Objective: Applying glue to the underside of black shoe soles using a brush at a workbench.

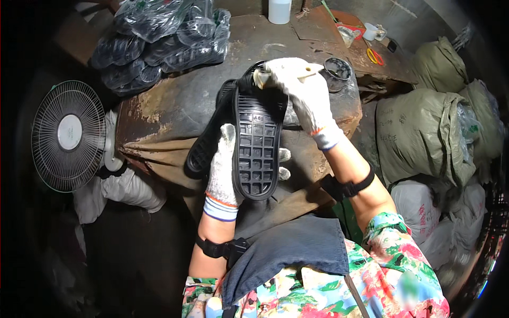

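I view, largest first: worn workbench (254, 40) beyond; black grid-treaded shoe sole (257, 146) between both hands, long axis pointing away from the body; left gloved hand (221, 167) clasping its nearer half, edge to edge; right gloved hand (299, 87) at its far end, closed round a small brush-like tool (311, 69)

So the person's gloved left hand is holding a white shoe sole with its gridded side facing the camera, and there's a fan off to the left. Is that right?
Not quite: the shoe sole is black, not white, as the head view shows. The gloved left hand does hold it, gridded side facing the camera, and the fan is off to the left.
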A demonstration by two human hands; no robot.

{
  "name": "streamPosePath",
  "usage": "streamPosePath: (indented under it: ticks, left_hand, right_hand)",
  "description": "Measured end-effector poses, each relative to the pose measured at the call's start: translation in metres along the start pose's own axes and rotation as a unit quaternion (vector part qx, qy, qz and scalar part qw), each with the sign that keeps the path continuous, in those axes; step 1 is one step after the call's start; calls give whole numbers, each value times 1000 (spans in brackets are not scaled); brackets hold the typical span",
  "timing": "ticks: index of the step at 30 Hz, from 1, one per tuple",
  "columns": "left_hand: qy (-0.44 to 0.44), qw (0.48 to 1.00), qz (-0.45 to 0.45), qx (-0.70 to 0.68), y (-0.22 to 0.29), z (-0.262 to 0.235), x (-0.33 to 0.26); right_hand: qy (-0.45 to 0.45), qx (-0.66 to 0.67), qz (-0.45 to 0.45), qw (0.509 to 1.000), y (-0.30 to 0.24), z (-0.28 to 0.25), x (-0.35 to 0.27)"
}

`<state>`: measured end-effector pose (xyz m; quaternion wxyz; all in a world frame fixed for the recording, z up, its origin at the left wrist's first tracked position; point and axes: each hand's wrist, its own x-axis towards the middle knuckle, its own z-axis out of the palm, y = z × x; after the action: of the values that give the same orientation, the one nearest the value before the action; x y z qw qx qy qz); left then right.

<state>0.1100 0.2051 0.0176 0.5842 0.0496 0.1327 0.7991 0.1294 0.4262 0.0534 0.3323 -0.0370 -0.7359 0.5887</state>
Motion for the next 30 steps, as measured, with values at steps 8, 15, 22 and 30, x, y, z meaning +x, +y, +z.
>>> streamPosePath:
  ticks: [8,15,22,30]
  left_hand:
    - [53,985,72,-150,6,-27,19]
    - [143,975,88,144,45,6,4]
    - [146,863,72,479,44,-4,-23]
    - [167,870,50,461,28,20,-21]
  right_hand:
    - [-127,66,75,987,-31,13,-82]
    - [-138,23,41,989,-43,-9,-111]
    - [-77,81,148,983,-56,-8,-90]
    - [29,-123,34,991,-12,-32,-24]
